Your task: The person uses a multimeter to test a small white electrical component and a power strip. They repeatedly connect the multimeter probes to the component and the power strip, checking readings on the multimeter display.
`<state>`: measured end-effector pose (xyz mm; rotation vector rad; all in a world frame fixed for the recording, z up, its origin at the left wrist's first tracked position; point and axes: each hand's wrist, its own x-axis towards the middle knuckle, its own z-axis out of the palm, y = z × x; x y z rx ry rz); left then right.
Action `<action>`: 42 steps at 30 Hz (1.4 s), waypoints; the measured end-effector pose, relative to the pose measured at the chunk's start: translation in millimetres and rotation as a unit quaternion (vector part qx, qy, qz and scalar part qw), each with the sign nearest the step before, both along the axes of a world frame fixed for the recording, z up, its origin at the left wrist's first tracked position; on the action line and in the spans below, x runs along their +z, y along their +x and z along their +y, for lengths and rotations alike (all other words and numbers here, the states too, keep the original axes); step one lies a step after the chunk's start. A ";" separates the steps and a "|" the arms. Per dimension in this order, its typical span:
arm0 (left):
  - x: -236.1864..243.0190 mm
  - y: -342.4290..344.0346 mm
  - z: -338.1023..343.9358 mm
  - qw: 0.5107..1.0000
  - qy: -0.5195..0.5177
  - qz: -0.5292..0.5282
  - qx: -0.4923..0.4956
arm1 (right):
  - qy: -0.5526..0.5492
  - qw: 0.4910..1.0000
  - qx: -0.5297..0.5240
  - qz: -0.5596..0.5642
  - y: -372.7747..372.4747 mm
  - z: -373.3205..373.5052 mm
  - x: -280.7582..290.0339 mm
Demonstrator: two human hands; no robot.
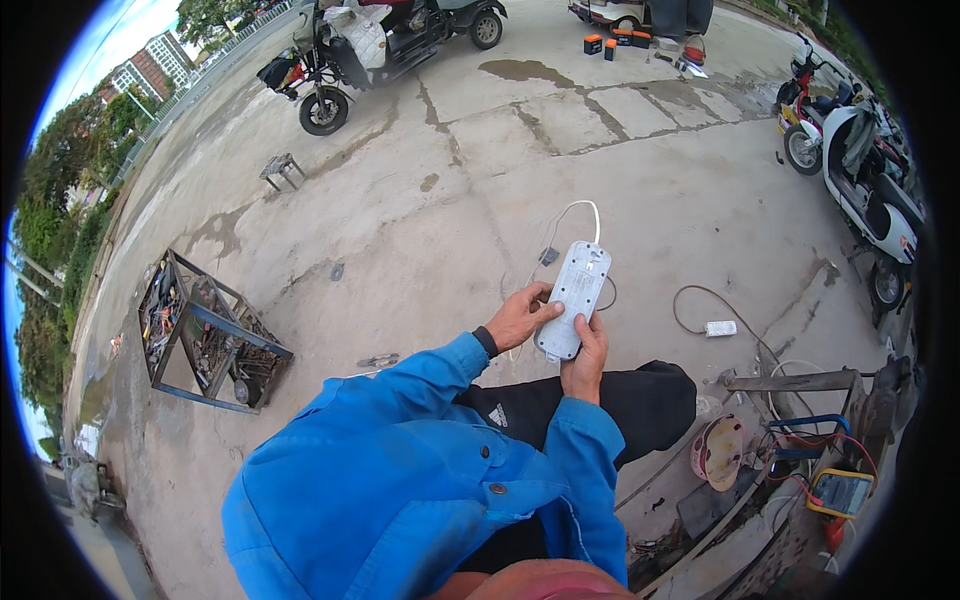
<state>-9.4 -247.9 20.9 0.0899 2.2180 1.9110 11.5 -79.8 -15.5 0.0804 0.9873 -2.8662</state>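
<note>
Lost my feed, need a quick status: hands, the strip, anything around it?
Left hand and right hand both grip white power strip, its back up. Cord trails off top end. Concrete below, nothing blocking.

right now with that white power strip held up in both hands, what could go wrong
1. The power strip is held in the air by the left hand and right hand only; a slip could drop it onto the concrete ground.
2. Its white cord loops loosely above it and might snag.
3. Another cable lies nearby on the ground, a possible trip hazard.
</note>
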 end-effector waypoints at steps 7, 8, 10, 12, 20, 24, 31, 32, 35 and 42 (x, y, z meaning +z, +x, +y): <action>-1.8 25.9 -23.5 0.999 0.037 0.005 0.018 | -0.068 0.997 -0.007 -0.018 -5.5 -30.2 1.8; -3.0 28.4 -26.9 0.999 0.049 -0.006 0.017 | -0.066 0.998 -0.011 -0.023 -7.4 -32.3 0.1; -10.4 30.9 -19.7 0.995 0.095 -0.003 0.040 | -0.051 0.998 -0.004 -0.030 -10.9 -33.1 -6.1; -14.9 32.2 -19.1 0.994 0.101 0.000 0.039 | -0.079 0.997 -0.002 -0.018 -13.5 -34.0 -12.8; -25.1 25.0 -13.0 0.999 0.040 -0.010 0.019 | -0.096 0.986 -0.088 -0.102 -24.1 -37.3 -15.3; -31.1 21.4 -6.0 0.998 0.057 -0.007 0.010 | -0.050 0.985 -0.124 -0.106 -27.9 -31.0 -11.9; -39.9 13.1 0.7 0.997 0.076 -0.021 -0.003 | 0.014 0.982 -0.160 -0.097 -32.5 -22.4 -16.0; -40.5 12.4 0.8 0.997 0.077 -0.023 -0.004 | 0.012 0.980 -0.171 -0.098 -33.4 -22.9 -16.0; -40.8 9.5 0.4 0.996 0.083 -0.023 -0.013 | 0.004 0.978 -0.184 -0.101 -36.1 -23.9 -14.4; -41.2 8.7 1.4 0.995 0.097 -0.010 -0.022 | 0.011 0.977 -0.189 -0.093 -34.9 -22.9 -13.9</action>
